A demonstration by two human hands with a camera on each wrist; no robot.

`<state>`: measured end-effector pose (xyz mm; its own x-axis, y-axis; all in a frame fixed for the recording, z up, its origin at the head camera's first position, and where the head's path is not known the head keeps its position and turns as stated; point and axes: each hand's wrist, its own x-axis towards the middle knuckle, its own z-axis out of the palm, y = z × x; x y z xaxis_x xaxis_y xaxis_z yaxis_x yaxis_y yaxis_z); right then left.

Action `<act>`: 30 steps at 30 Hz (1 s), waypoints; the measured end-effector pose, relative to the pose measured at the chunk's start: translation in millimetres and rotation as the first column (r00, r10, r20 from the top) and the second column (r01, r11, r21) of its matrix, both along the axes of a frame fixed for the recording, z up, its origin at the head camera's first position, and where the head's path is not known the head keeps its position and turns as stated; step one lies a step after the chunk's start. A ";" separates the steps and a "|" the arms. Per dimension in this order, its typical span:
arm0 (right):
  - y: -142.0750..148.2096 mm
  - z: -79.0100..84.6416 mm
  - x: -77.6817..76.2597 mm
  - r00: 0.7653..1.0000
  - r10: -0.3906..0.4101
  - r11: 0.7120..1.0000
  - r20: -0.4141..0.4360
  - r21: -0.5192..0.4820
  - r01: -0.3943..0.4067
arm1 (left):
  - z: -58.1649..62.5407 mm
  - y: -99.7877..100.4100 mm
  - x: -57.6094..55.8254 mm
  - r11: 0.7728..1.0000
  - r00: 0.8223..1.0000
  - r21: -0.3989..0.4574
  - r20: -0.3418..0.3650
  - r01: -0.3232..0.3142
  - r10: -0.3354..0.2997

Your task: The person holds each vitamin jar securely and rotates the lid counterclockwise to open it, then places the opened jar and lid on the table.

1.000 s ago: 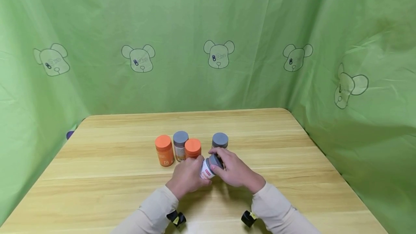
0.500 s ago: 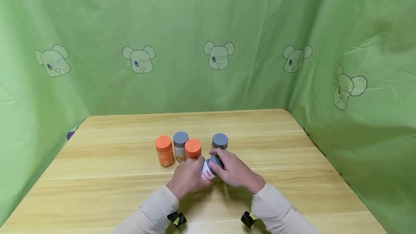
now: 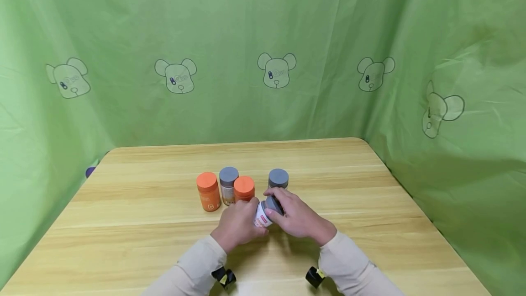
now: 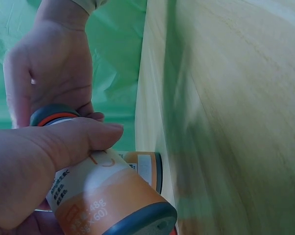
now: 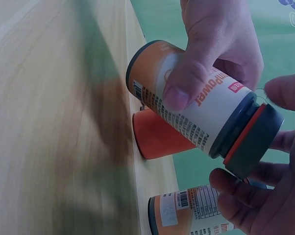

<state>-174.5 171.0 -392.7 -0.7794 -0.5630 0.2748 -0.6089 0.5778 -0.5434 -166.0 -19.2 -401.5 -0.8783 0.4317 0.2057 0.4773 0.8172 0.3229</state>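
The held bottle (image 5: 216, 103), with its white and orange label, is tilted above the wooden table (image 3: 144, 223), its grey lid (image 5: 255, 142) pointing up toward the right hand (image 3: 299, 216). The left hand (image 3: 238, 222) is wrapped firmly round its body, thumb lying across the label. The right hand has its thumb and fingers bent around the lid, whose orange inner rim shows; whether the lid is loose, I cannot tell.

Just behind the held bottle and to its left stands the nearer orange jar (image 3: 244, 187), partly hidden by the left hand. Farther left of the bottle come a grey-topped jar (image 3: 228, 184), then the outer orange jar (image 3: 208, 193). Behind the bottle, slightly to its right, another grey-capped jar (image 3: 278, 179) stands upright, its lower part hidden by the right hand. Well beyond the bottle hangs a green curtain (image 3: 230, 8) printed with bear faces (image 3: 277, 71).
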 end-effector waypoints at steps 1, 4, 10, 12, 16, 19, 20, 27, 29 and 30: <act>-0.2 0.1 0.0 1.000 -0.007 1.000 -0.004 0.006 0.007 | 0.1 0.0 -0.1 1.000 1.000 -0.002 0.000 0.000 0.000; -0.9 -0.3 -0.5 0.999 -0.023 1.000 -0.021 0.011 0.024 | 0.1 0.2 -0.1 1.000 1.000 -0.005 -0.005 -0.002 0.002; -2.0 -1.6 -2.2 0.999 -0.035 0.999 -0.033 0.012 0.035 | 0.8 -0.1 0.3 1.000 1.000 0.001 0.000 -0.004 0.004; -2.2 -1.5 -2.2 0.999 -0.029 1.000 -0.029 0.009 0.029 | 0.7 -0.3 0.3 1.000 1.000 0.001 0.002 -0.006 0.006; -2.4 -1.1 -1.4 1.000 -0.014 1.000 -0.023 -0.002 0.014 | 0.2 -0.5 0.4 1.000 1.000 -0.003 0.002 -0.008 0.008; -2.1 -0.8 -0.6 1.000 -0.002 1.000 -0.023 -0.014 0.002 | -0.4 -0.4 0.3 1.000 1.000 -0.006 0.000 -0.007 0.007; -2.0 -0.7 -0.5 1.000 0.001 1.000 -0.023 -0.017 -0.002 | -0.5 -0.3 0.3 1.000 1.000 -0.007 -0.001 -0.006 0.006; -0.5 -1.6 -0.4 0.997 0.036 0.999 -0.063 -0.029 -0.038 | -1.1 -0.5 0.3 1.000 1.000 -0.012 -0.012 -0.003 0.003; 0.5 -2.3 -0.5 0.996 0.049 0.998 -0.070 -0.034 -0.052 | -1.2 -0.5 0.6 1.000 1.000 -0.014 -0.012 -0.001 0.001; 1.0 -2.6 -0.5 0.996 0.055 0.998 -0.072 -0.036 -0.058 | -1.1 -0.5 0.9 1.000 1.000 -0.014 -0.012 -0.001 0.000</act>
